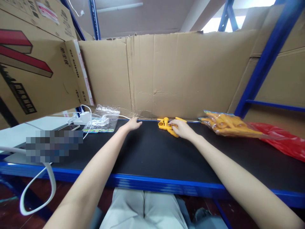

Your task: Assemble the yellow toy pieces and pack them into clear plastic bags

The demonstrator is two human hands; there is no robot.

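Note:
My right hand is at the back of the black tabletop, its fingers closed over a group of yellow-orange plastic parts. Rounded ends and arm-like pieces of these parts show to its left, below and behind it; the hand hides the middle, so I cannot tell whether they are joined. To the left of the parts, my left hand hovers or rests near the back edge with its fingers apart. It holds nothing and does not touch the parts.
On the right lie a clear bag of yellow parts and a red plastic bag. An empty-looking clear bag, a white power adapter and cables sit at left. Cardboard walls the back; a blue rail edges the front.

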